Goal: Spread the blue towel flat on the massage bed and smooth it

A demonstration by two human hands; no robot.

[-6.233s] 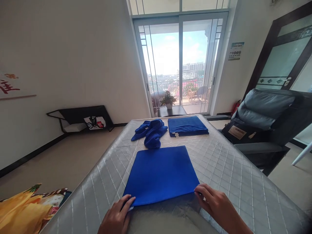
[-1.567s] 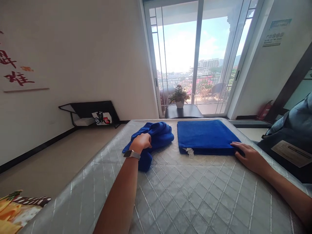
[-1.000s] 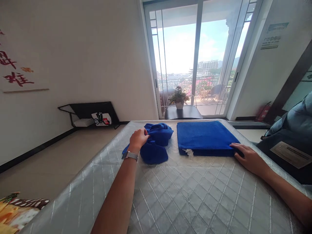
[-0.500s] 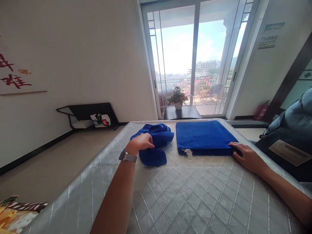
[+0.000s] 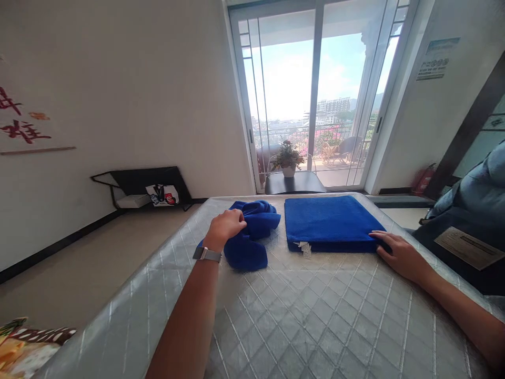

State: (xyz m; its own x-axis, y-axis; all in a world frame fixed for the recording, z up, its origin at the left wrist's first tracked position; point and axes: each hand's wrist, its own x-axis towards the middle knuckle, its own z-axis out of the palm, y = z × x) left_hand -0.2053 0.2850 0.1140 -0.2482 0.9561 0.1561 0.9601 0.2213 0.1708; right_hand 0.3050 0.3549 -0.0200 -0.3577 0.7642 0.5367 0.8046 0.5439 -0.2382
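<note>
Far left of the folded blue stack (image 5: 329, 221), well apart from it, a bit of patterned fabric (image 5: 23, 350) pokes in at the table's (image 5: 315, 321) near corner, and a black rack (image 5: 138, 184) leans by the wall behind.

Closer in now: the left hand (image 5: 226, 227), watch (image 5: 207, 254) on the wrist, is reached out long across the quilted silver cover. Fingers curled and closed, it has a bunch of the crumpled blue towel (image 5: 252, 247) in its grip. That towel sits just left of the folded stack, close beside it with a narrow strip of cover showing between. It is a soft, deep-blue heap, plush and rumpled, rolled over itself with a rounded lobe toward the person. Grabbing it from the top like that looks like the easy way to take hold of loose cloth with no edge showing.

The stack itself lies flat and square, same blue, edges lined up, a small white tag (image 5: 303, 248) hanging at its near left corner. Beyond it, a potted plant (image 5: 288, 158) stands by the glass doors.

To the stack's right, the right hand (image 5: 396, 255) lies open and flat on the cover, fingertips touching the stack's near right corner, holding nothing. By the look of it, that steadies the pile. Farther right, a grey chair (image 5: 469, 210).
</note>
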